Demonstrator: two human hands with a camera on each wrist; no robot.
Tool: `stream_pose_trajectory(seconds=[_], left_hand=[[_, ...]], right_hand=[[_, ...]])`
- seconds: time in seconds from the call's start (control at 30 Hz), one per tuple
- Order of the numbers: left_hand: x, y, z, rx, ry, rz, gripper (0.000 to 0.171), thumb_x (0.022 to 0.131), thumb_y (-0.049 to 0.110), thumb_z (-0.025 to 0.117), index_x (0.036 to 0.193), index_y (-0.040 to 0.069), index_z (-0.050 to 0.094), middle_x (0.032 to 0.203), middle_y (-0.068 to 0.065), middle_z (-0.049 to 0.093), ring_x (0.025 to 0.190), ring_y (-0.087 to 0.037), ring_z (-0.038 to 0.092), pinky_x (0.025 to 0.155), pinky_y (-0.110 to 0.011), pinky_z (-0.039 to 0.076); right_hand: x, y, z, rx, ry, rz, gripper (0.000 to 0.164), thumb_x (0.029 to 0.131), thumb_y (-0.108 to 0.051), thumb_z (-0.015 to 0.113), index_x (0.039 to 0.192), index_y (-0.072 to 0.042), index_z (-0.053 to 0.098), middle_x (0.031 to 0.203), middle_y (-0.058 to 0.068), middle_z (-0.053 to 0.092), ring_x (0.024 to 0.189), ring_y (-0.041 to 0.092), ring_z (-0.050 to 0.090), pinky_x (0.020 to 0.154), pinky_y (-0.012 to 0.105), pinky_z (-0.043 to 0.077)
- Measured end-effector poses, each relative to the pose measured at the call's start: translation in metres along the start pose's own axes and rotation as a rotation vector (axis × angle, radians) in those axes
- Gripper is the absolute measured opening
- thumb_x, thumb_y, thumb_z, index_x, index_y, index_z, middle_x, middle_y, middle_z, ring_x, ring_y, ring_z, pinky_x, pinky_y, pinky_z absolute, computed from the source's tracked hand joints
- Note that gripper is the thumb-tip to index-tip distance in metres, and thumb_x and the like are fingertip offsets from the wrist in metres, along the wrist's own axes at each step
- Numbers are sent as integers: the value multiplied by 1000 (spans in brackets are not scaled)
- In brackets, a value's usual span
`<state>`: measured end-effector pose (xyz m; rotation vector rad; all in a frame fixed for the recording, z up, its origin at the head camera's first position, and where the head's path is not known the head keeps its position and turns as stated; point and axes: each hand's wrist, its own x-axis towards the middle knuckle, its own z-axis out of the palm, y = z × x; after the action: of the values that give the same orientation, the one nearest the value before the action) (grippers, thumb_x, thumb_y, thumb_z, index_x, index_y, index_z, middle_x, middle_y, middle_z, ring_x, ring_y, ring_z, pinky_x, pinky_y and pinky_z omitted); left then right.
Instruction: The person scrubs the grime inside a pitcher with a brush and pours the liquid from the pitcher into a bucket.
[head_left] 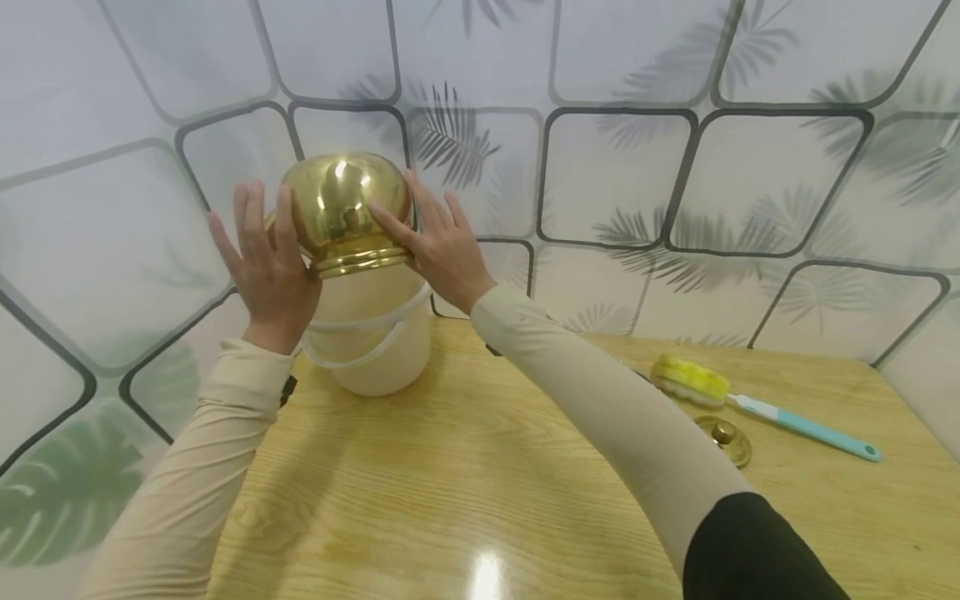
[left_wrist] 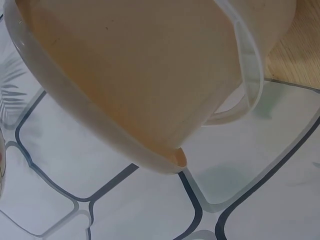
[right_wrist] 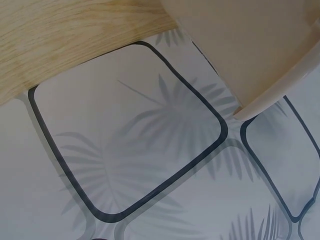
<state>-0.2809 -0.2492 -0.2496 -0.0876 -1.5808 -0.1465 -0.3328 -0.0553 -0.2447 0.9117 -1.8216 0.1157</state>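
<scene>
A shiny brass pot (head_left: 348,200) is held tilted above a cream bucket (head_left: 382,358), with its ridged ring turned down toward me. My left hand (head_left: 273,258) holds the pot's left side, fingers spread and pointing up; its thumb is hidden. Part of a gold handle or spout shows between those fingers. On the other side, my right hand (head_left: 446,250) grips the pot, thumb on its front and fingers along its right side. The pot's opening cannot be seen. Both wrist views show the bucket, its handle (left_wrist: 252,75) in the left one, but neither shows the pot.
On the wooden table (head_left: 420,500) a small brass lid with a knob (head_left: 723,432) lies to the right, partly behind my right sleeve. Beside it is a yellow sponge brush (head_left: 690,381) with a blue and white handle. A leaf-patterned wall (head_left: 615,175) stands close behind the bucket.
</scene>
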Motion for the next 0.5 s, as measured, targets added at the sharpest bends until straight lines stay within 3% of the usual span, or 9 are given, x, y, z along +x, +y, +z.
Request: stream_pose_trajectory(seconds=[0.5], left_hand=[[-2, 2, -2, -3, 57, -34, 33, 93, 26, 53, 124, 16, 49, 132, -13, 48, 132, -31, 42, 111, -59, 19]], right_hand=[[0, 1, 1, -2, 56, -41, 49, 87, -14, 60, 132, -30, 48, 144, 24, 38, 129, 31, 46, 107, 49, 36]])
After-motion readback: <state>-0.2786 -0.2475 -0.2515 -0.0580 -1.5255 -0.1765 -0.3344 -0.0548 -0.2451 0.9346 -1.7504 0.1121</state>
